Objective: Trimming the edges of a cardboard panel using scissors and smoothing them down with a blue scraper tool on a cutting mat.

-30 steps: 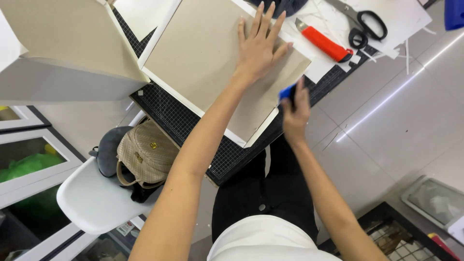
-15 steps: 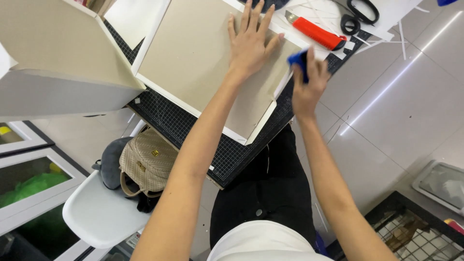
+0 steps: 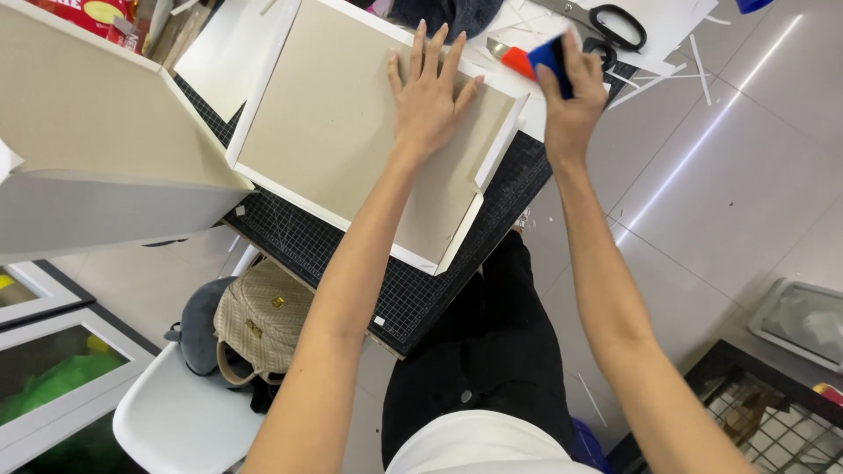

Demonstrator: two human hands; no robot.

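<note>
My left hand lies flat, fingers spread, on a beige cardboard panel with white folded edges. The panel rests on a black gridded cutting mat. My right hand grips a small blue tool just past the panel's right edge, beside the white flap. Partly hidden behind that hand is an orange utility knife.
Black scissors and white paper scraps lie at the far edge of the mat. A large beige and white box stands at the left. A beige bag sits on a white chair below. A wire basket is at lower right.
My right hand has moved with the blue tool from the panel's near corner along its right edge toward the far end. My left hand stayed pressed on the panel.
</note>
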